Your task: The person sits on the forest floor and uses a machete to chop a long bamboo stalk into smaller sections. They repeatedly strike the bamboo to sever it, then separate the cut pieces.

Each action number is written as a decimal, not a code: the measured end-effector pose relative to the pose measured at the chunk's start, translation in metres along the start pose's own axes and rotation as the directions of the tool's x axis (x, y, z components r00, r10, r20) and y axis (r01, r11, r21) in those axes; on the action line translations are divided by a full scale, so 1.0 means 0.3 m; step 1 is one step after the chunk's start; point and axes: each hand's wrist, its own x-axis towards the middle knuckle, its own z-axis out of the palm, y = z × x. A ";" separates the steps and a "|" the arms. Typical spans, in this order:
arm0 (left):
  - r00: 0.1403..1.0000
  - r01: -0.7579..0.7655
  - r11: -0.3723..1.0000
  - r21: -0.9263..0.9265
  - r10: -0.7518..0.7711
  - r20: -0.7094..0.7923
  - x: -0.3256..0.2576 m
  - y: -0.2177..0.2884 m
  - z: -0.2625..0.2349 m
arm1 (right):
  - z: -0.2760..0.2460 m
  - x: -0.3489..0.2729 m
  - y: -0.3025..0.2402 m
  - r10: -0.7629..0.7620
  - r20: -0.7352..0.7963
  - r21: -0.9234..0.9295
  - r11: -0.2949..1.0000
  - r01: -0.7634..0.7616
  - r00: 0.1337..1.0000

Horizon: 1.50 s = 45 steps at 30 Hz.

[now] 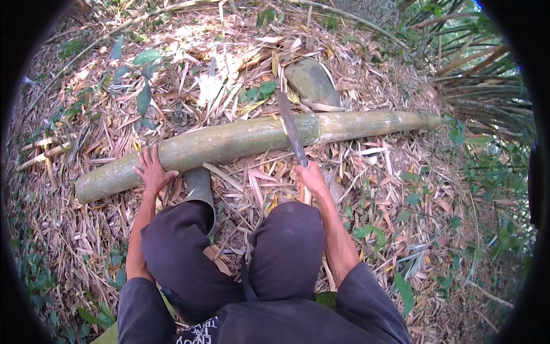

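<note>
A thick green bamboo pole [229, 140] lies crosswise before me, its wide end to the left and its thinner end to the right. My left hand [153, 170] presses on it near the wide end, fingers spread over its near side. My right hand [311, 176] is closed round the handle of a machete [290, 126]. The long dark blade points away from me and crosses the bamboo right of its middle. Pale, freshly exposed material shows beside the blade. How deep the blade sits in the bamboo, I cannot tell.
Dry leaves and bamboo sheaths [252, 195] cover the ground. Just beyond the pole sits a rounded grey stone [312, 81]. My rubber boot [199, 184] stands close to the pole's near side. Leafy stems [145, 94] rise at the left, and bamboo stalks [487, 97] crowd the far right.
</note>
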 end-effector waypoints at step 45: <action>0.998 0.027 0.999 0.019 -0.028 0.064 -0.004 0.031 -0.020 | 0.080 -0.093 0.028 -0.434 -0.363 -0.458 0.854 0.247 0.825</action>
